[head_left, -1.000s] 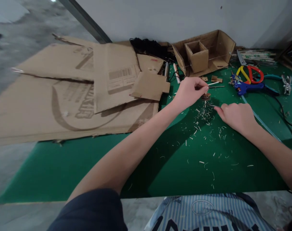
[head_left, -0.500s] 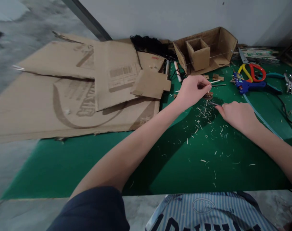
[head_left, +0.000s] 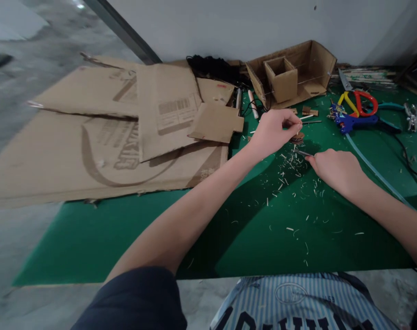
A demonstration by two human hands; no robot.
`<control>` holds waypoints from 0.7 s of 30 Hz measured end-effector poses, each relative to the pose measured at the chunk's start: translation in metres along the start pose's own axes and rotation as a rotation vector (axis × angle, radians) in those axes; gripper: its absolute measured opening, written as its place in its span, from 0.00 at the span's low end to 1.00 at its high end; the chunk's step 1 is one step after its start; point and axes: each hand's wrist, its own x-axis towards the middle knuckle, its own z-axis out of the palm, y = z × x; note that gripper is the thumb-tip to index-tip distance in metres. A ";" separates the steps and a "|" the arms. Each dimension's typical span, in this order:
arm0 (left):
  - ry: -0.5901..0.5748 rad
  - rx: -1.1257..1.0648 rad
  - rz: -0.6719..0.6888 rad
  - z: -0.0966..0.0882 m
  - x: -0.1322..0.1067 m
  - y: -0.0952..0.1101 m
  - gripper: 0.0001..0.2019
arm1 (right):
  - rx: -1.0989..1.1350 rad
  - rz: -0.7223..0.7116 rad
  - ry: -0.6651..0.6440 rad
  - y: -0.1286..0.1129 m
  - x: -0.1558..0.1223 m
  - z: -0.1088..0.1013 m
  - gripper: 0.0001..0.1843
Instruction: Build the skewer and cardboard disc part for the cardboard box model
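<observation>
My left hand (head_left: 273,132) is closed in a pinch on a thin pale stick. Below its fingertips, small brown cardboard discs (head_left: 297,138) appear to sit on this stick. Fingers curled, my right hand (head_left: 336,167) grips a slim metal knife (head_left: 302,153); most of its handle is hidden in the palm. The blade points left and lies just under the discs, close to the stick's lower end; contact cannot be made out. Pale wood shavings (head_left: 291,161) are scattered over the green table (head_left: 249,243) beneath both hands.
Flat cardboard sheets (head_left: 167,105) cover the left side. An open cardboard box (head_left: 318,68) stands at the back. On the right lie scissors (head_left: 365,101) with red and yellow handles, a blue glue gun (head_left: 356,123) with its cord, and pliers (head_left: 411,117).
The knife has tilted and its tip has moved slightly left and down, just below the discs. My right hand has lowered a little. My left hand keeps its pinch almost in place.
</observation>
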 end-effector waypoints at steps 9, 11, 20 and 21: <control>-0.008 -0.034 -0.031 -0.004 0.003 -0.003 0.07 | 0.016 -0.031 -0.023 0.010 -0.009 0.002 0.35; -0.012 -0.040 -0.059 -0.004 0.005 -0.007 0.07 | 0.017 -0.013 -0.067 0.014 -0.016 -0.001 0.35; 0.024 -0.060 -0.051 -0.001 0.006 -0.015 0.06 | -0.020 0.033 0.185 0.018 0.006 0.011 0.38; 0.031 -0.063 -0.051 0.000 0.005 -0.015 0.06 | -0.022 0.035 0.194 0.018 0.012 0.013 0.38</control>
